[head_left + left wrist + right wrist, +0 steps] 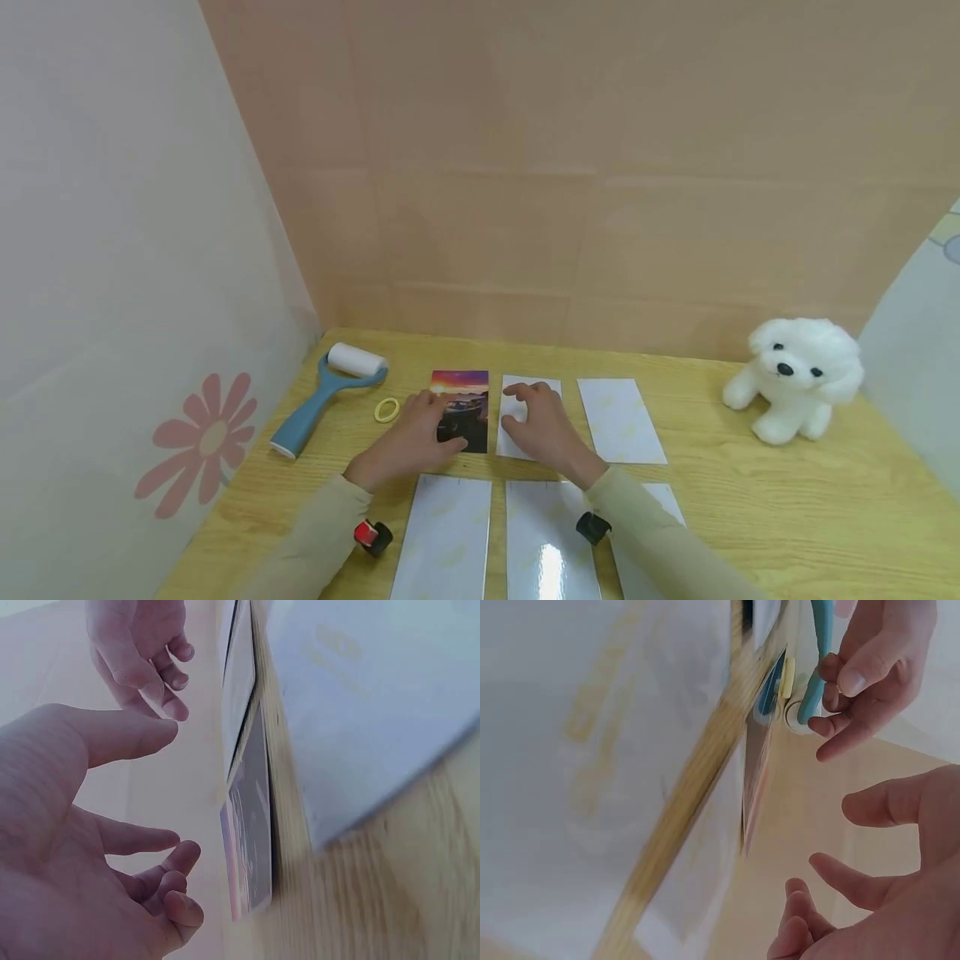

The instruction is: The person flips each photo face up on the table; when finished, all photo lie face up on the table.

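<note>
A sunset picture card (468, 427) lies face up in the back row on the wooden table, with a coloured sky and a dark lower part. My left hand (417, 433) hovers at its left side, thumb apart from the fingers and nothing between them. To its right, my right hand (547, 427) hangs over a white card (512, 446), thumb and forefinger apart, holding nothing. In the left wrist view, both the left hand (97, 847) and the picture card (251, 817) show, with a gap between. The right wrist view shows the right hand (885, 892) with loosely bent fingers.
Another white card (621, 421) lies at the right of the back row. Several glossy white cards (450, 533) form the front row. A blue-handled lint roller (311, 417) and a yellow ring (387, 410) lie at left. A white plush dog (798, 379) sits at right.
</note>
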`<state>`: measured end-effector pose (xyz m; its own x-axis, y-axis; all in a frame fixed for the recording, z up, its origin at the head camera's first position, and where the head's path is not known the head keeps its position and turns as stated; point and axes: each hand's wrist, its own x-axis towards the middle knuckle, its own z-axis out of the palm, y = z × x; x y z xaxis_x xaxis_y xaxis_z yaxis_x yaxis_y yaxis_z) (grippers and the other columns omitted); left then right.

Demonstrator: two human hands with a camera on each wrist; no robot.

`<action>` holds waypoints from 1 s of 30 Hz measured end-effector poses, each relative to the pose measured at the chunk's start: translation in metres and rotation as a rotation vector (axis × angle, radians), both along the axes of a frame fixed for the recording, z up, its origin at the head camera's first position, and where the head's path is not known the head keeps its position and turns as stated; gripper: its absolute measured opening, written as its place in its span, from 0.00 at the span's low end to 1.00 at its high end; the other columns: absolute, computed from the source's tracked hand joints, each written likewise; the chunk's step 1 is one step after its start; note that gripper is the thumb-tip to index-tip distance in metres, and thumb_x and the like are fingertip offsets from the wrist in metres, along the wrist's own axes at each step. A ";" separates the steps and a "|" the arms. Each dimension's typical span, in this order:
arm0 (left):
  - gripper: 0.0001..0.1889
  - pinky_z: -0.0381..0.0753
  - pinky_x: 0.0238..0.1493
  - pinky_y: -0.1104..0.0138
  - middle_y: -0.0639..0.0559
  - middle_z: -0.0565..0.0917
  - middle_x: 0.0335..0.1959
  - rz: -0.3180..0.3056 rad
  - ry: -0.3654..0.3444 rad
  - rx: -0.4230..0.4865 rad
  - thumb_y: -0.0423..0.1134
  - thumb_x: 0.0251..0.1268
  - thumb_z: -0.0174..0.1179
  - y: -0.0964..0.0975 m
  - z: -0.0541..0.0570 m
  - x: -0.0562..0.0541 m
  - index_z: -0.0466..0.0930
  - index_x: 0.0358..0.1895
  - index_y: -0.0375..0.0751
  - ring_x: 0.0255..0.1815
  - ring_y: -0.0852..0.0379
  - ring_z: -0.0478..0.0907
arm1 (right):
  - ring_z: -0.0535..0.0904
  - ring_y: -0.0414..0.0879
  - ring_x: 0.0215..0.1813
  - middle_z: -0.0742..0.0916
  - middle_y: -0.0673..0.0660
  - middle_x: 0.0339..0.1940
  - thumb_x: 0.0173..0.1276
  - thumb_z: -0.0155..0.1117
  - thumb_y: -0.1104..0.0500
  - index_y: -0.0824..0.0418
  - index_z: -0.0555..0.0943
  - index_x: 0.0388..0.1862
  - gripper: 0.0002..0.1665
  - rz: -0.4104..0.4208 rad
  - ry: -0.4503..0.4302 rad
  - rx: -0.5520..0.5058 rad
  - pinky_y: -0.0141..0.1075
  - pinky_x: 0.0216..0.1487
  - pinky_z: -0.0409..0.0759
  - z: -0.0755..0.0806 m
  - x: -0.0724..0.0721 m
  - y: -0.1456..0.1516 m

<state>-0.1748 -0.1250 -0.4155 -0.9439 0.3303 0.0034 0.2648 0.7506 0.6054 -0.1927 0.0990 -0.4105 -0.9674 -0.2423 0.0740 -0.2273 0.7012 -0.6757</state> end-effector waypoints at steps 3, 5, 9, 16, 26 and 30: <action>0.36 0.75 0.53 0.48 0.39 0.72 0.54 -0.023 0.016 -0.001 0.46 0.63 0.70 0.007 -0.001 0.000 0.70 0.70 0.31 0.55 0.44 0.66 | 0.73 0.61 0.56 0.79 0.66 0.52 0.65 0.65 0.61 0.65 0.80 0.59 0.23 0.003 0.027 0.017 0.57 0.55 0.74 0.001 0.004 0.008; 0.36 0.75 0.55 0.48 0.38 0.72 0.57 -0.046 0.030 -0.010 0.46 0.62 0.71 0.012 -0.003 -0.001 0.71 0.68 0.30 0.57 0.42 0.66 | 0.74 0.61 0.55 0.80 0.65 0.52 0.65 0.65 0.61 0.65 0.80 0.59 0.23 0.014 0.037 0.037 0.56 0.54 0.74 0.001 0.006 0.015; 0.35 0.75 0.58 0.47 0.35 0.72 0.60 -0.094 0.059 -0.045 0.47 0.59 0.72 0.021 -0.008 -0.001 0.74 0.65 0.28 0.60 0.40 0.66 | 0.75 0.60 0.53 0.81 0.64 0.51 0.65 0.64 0.61 0.65 0.81 0.58 0.22 0.028 0.046 0.109 0.58 0.55 0.71 -0.002 0.012 0.030; 0.34 0.72 0.60 0.47 0.40 0.73 0.56 -0.110 0.085 -0.105 0.51 0.59 0.72 0.036 -0.007 -0.003 0.78 0.62 0.31 0.63 0.41 0.64 | 0.74 0.63 0.52 0.81 0.66 0.53 0.65 0.66 0.59 0.64 0.82 0.57 0.22 0.040 0.083 0.213 0.61 0.54 0.68 -0.001 0.015 0.050; 0.38 0.71 0.57 0.54 0.45 0.72 0.53 -0.117 0.049 -0.208 0.55 0.59 0.71 0.051 -0.008 -0.008 0.76 0.65 0.31 0.57 0.48 0.64 | 0.72 0.59 0.48 0.79 0.65 0.53 0.63 0.69 0.56 0.68 0.79 0.61 0.29 0.112 0.079 0.339 0.47 0.42 0.66 -0.004 0.015 0.070; 0.37 0.72 0.56 0.54 0.44 0.71 0.53 -0.129 0.039 -0.228 0.55 0.59 0.72 0.055 -0.009 -0.009 0.76 0.63 0.30 0.56 0.47 0.64 | 0.71 0.58 0.49 0.79 0.64 0.52 0.61 0.70 0.55 0.68 0.78 0.62 0.32 0.117 0.050 0.356 0.47 0.42 0.64 -0.006 0.016 0.078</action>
